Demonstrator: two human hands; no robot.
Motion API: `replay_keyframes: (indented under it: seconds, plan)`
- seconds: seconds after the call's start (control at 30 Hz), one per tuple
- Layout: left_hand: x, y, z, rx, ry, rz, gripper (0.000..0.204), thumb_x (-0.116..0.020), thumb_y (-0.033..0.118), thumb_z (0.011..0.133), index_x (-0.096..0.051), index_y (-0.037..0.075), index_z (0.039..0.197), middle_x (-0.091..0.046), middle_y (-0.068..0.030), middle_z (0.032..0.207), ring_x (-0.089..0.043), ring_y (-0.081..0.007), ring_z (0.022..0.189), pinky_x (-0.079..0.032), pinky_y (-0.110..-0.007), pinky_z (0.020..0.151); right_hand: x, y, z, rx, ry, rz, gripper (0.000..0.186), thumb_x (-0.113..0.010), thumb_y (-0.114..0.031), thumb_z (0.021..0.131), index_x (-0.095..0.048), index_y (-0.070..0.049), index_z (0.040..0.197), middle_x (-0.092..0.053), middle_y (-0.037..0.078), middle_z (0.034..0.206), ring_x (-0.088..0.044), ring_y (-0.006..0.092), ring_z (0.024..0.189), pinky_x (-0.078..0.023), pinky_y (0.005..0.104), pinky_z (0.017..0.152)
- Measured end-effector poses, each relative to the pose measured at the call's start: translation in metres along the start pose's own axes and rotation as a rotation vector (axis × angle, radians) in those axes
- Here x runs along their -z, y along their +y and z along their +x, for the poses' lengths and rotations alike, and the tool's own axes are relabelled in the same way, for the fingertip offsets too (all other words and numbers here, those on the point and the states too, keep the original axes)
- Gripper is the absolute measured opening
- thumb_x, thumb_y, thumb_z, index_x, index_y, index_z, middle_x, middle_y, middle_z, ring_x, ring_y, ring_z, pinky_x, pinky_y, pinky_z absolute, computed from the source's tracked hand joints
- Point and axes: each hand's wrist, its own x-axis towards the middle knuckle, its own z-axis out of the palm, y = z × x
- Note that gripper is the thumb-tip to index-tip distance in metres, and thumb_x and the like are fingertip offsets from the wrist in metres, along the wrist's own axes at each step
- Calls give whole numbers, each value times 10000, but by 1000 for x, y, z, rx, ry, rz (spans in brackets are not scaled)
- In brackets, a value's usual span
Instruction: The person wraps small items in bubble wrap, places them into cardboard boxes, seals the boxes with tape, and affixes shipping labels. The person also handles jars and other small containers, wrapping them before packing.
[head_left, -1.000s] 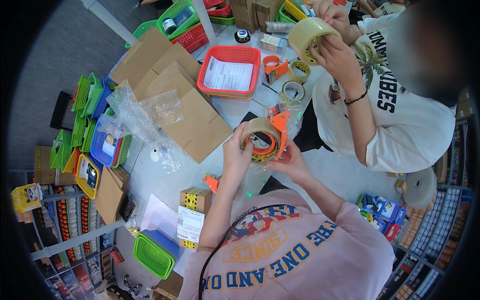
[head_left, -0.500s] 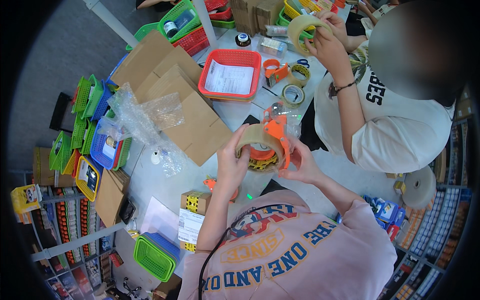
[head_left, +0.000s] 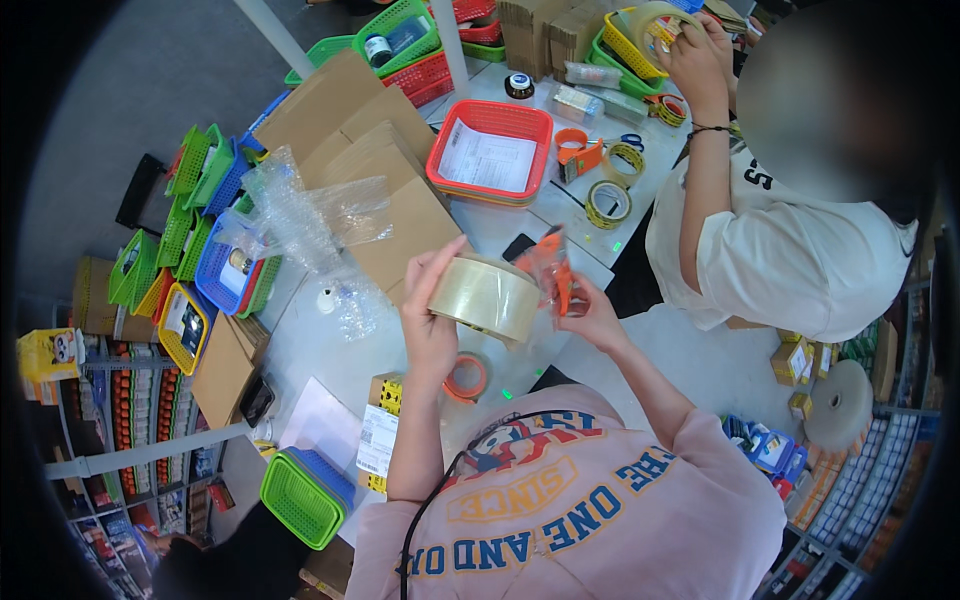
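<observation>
My left hand (head_left: pixel 428 312) grips a wide roll of clear packing tape (head_left: pixel 490 298) by its side, held over the table. Just right of the roll, my right hand (head_left: pixel 597 318) has its fingers closed on an orange tape dispenser (head_left: pixel 552 270), which is blurred. A strip of see-through film seems to hang near the dispenser. The roll and the dispenser look apart, side by side. Below the roll, on the table, an orange tape ring (head_left: pixel 466 378) lies by my left forearm. A small carton (head_left: pixel 387 393) with yellow-black tape and a white label (head_left: pixel 377 440) stands left of that forearm.
Flat brown cardboard (head_left: pixel 405 215) and bubble wrap (head_left: pixel 310 225) cover the table's left. A red basket (head_left: pixel 545 150) holds a paper. Tape rolls (head_left: pixel 608 204) lie at right. A co-worker in a white shirt (head_left: pixel 770 265) handles another roll. Green baskets (head_left: pixel 300 500) are stacked near left.
The dispenser has come away from the large tape roll, which has turned and shifted left with my left hand. The co-worker's hands have moved farther back with their roll.
</observation>
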Motion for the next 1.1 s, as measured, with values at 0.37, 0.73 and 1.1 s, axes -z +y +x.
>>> replay_keyframes:
  seconds: [0.37,0.73,1.1]
  plan:
    - [27,39,11,59,32,-173,421,-454,-7,854,-507,54,1267,-590,-38,1041,-542,-112,978,-406,-243,875,11,121,39,-325,-197,-334,577,-734,-141,657,-565,-34,1199,-622,81,822,-622,147,684,-516,286,598]
    - [16,48,7,16,-22,-1,605,-369,-111,707,-486,61,1276,-549,-129,1121,-534,-226,1061,-386,-316,942,-24,-123,7,799,101,-47,346,-637,-197,847,-588,20,1112,-593,107,1075,-547,172,1043,-380,314,954]
    - [8,55,0,-216,-17,140,489,-438,-67,725,-529,44,1192,-516,-130,987,-535,-275,932,-418,-332,832,-44,-179,-25,773,-254,-160,264,-778,-161,685,-600,-27,827,-632,104,933,-605,218,954,-436,354,886]
